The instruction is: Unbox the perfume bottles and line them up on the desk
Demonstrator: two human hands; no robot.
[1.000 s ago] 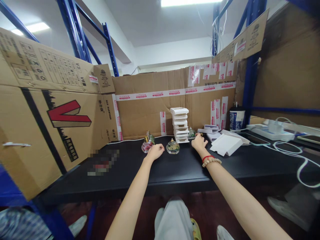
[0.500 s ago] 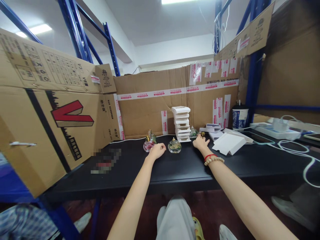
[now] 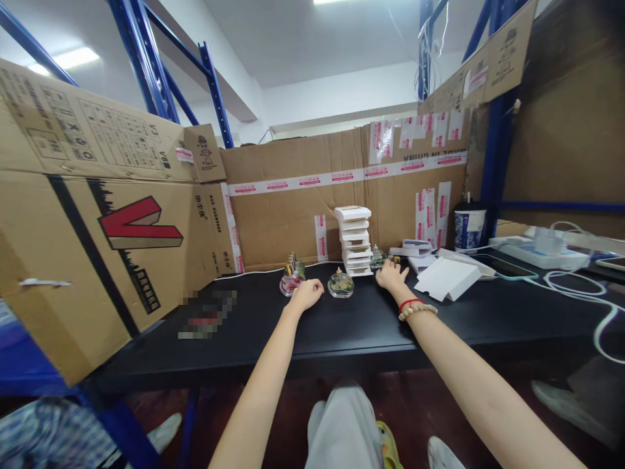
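Note:
My left hand [image 3: 307, 294] rests on the black table with its fingers curled in, and nothing shows in it. Beside it, a pink perfume bottle [image 3: 290, 284] with a gold top stands in front of other bottles in a row. Between my hands sits a rounded glass perfume bottle [image 3: 340, 285] with a greenish-yellow pattern and a small gold top. My right hand [image 3: 391, 275] is farther back, its fingers apart near a gold cap [image 3: 397, 259]. Just left of those fingers is a greenish bottle [image 3: 377, 256], partly hidden by the hand.
A stack of white trays [image 3: 355, 241] rises behind the middle bottle. Right of my hand lie white folded boxes [image 3: 448, 279], a phone [image 3: 508, 267] and a power strip [image 3: 540, 255] with cables. A patterned cup [image 3: 469, 229] stands at the back; cardboard [image 3: 288, 228] walls the table.
The view has shifted slightly. My right hand's fingers have moved a little near the gold cap; my left hand and the bottles stay in place.

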